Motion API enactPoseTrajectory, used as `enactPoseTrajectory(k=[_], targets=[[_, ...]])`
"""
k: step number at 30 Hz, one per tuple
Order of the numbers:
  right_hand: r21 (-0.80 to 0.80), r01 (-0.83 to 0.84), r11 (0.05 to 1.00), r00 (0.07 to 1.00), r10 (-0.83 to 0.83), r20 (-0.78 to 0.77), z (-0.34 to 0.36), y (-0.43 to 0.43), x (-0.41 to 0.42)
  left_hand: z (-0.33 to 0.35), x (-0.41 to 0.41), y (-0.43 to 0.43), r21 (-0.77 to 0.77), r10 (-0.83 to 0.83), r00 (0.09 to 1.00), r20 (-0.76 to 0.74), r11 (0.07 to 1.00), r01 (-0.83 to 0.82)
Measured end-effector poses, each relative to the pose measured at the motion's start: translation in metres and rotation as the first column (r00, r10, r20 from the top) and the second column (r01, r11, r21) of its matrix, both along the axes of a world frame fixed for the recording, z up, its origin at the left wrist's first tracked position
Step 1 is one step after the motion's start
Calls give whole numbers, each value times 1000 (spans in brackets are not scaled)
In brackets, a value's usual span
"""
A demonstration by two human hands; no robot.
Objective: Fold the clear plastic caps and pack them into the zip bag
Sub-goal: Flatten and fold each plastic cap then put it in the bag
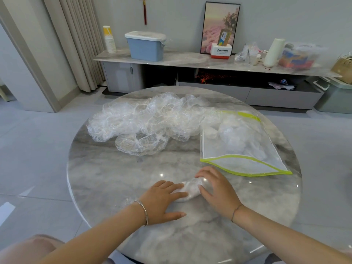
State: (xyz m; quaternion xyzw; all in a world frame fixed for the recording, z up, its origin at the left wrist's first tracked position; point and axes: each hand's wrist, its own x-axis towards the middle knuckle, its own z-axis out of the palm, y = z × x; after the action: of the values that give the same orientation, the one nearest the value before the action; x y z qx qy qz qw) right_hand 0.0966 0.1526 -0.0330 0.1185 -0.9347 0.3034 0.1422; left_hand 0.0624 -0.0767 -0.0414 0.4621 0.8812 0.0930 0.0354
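One folded cap [191,185] before open zip bag [247,175]

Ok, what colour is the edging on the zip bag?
Lime green, a yellow-green strip along the mouth and edges of the clear zip bag; the head view shows it plainly.

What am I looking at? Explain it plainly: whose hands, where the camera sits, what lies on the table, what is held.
No machine here: a person works bare-handed, and the single picture comes from a camera worn on their head, looking down. On the round grey marble table lie a loose pile of clear plastic caps and a clear zip bag with a yellow-green edge, its mouth open, with what look like folded caps already inside. The left hand presses flat on a folded clear plastic cap; the right hand cups its other end.
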Motion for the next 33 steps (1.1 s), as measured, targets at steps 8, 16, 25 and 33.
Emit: enactPoseTrajectory(k=[8, 16, 25, 33], targets=[[391, -221, 894, 975, 190, 117, -11, 1, 20, 12, 3, 6, -16, 95, 987, 130, 995, -94], [279, -212, 937, 969, 166, 182, -12, -7, 9, 11, -1, 5, -76, 105, 972, 211, 993, -91], [-88, -76, 993, 946, 100, 308, -8, -8, 8, 11, -5, 13, -23, 186, 973, 136, 982, -185], [-247, 176, 953, 920, -70, 386, -12, -16, -1, 9, -8, 26, 156, 438, 807, 398, 834, -529]])
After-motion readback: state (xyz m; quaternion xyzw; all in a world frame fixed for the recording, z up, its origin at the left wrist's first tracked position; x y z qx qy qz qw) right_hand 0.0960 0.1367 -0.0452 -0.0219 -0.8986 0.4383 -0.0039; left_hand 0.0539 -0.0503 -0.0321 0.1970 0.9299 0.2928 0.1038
